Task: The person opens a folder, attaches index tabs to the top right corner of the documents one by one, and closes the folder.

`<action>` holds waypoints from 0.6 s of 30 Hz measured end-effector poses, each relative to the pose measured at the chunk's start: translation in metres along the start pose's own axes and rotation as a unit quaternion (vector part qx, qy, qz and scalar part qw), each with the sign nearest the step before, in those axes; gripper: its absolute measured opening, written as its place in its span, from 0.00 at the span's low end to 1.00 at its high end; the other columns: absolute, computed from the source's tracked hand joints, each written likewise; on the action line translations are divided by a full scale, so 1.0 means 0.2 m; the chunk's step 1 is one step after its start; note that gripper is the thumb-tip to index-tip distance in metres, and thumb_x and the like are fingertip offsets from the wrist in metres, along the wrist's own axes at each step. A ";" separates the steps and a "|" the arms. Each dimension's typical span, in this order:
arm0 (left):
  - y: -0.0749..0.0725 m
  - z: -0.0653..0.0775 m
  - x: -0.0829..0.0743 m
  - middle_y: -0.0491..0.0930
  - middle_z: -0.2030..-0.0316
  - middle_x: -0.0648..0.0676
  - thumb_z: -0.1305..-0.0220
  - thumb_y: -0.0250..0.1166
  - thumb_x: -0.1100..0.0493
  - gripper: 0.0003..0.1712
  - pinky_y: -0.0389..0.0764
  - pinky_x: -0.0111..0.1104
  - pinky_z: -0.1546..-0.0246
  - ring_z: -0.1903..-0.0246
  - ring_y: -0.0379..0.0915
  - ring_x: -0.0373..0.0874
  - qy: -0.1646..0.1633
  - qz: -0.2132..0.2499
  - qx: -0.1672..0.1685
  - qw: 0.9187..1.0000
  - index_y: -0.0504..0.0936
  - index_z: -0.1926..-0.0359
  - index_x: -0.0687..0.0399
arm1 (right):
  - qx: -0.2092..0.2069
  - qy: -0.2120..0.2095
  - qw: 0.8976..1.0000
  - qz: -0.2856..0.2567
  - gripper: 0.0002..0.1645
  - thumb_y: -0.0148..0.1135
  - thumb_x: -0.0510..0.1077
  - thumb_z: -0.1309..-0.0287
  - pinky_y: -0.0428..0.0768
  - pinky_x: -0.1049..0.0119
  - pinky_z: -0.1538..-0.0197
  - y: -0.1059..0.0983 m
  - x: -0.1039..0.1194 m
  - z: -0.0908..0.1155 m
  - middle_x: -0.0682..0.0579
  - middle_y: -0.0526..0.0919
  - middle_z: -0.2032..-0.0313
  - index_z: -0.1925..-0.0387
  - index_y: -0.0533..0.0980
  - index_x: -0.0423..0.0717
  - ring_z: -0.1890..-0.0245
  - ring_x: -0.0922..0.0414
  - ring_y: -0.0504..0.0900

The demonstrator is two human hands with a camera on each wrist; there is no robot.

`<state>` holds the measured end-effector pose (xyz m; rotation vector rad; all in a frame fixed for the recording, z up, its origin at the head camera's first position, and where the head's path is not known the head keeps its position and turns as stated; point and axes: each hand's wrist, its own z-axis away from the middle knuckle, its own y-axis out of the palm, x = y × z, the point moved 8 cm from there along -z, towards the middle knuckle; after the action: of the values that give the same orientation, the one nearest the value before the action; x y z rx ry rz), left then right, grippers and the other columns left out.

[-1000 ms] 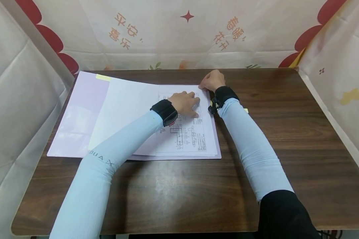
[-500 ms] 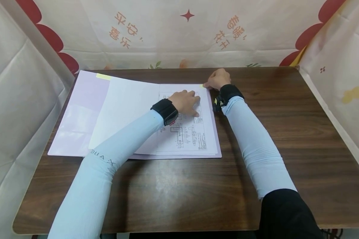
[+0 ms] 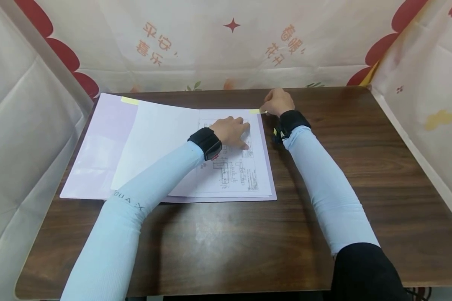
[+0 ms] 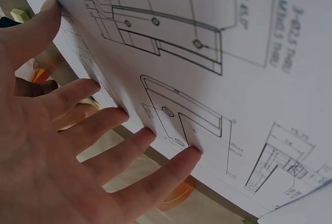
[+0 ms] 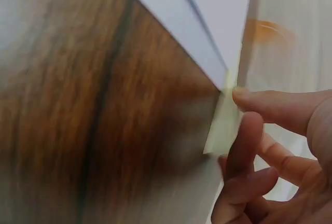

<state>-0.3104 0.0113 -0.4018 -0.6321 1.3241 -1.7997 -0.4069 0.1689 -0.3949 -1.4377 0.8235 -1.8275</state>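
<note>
A folder with lilac covers (image 3: 92, 154) lies spread out, its right-hand sheet (image 3: 261, 175) printed with technical drawings. Across that sheet rests my left hand (image 3: 231, 131), fingers spread and fingertips on the page; the left wrist view shows the hand (image 4: 88, 146) over the drawn parts (image 4: 166, 32). At the sheet's far right corner, my right hand (image 3: 278, 102) pinches a pale yellow sticky tab (image 3: 254, 111) between thumb and forefinger. In the right wrist view the tab (image 5: 222, 123) sticks out past the paper corner, with the thumb tip against it.
Another yellow tab (image 3: 129, 100) marks the top edge of the left part of the folder. Underneath is a dark wooden table (image 3: 218, 246). Pale printed curtains (image 3: 211, 50) hang behind and at both sides.
My right hand has slid to the right along the sheet's top edge, uncovering more of the yellow tab. The left hand has stayed on the page.
</note>
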 end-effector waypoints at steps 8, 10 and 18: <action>0.00 0.00 -0.03 0.64 0.24 0.58 0.31 0.65 0.36 0.46 0.72 0.53 0.30 0.30 0.67 0.57 0.011 0.002 -0.019 1.000 0.60 0.21 0.49 | 0.028 -0.120 0.992 0.003 0.20 0.64 0.45 0.31 0.79 0.48 0.43 -0.05 -0.01 0.21 0.40 0.81 0.42 0.42 0.78 0.42 0.46 0.43 0.80; -0.01 0.01 -0.04 0.65 0.25 0.59 0.31 0.65 0.37 0.45 0.72 0.53 0.30 0.30 0.67 0.57 0.014 -0.010 -0.026 1.000 0.62 0.22 0.50 | 0.049 -0.171 0.984 0.018 0.17 0.65 0.44 0.32 0.80 0.49 0.46 -0.03 0.00 0.29 0.41 0.82 0.44 0.44 0.79 0.42 0.48 0.44 0.82; -0.02 0.05 -0.13 0.74 0.34 0.59 0.27 0.62 0.46 0.31 0.78 0.49 0.37 0.39 0.73 0.55 0.044 -0.062 -0.064 0.995 0.72 0.29 0.54 | 0.103 -0.306 0.944 0.069 0.20 0.77 0.42 0.44 0.83 0.51 0.48 0.08 0.04 0.63 0.44 0.87 0.50 0.50 0.83 0.43 0.52 0.48 0.84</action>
<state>-0.2900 0.0287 -0.3937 -0.7262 1.4975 -1.8706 -0.2837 0.1426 -0.3782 -1.6264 0.3894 -1.2052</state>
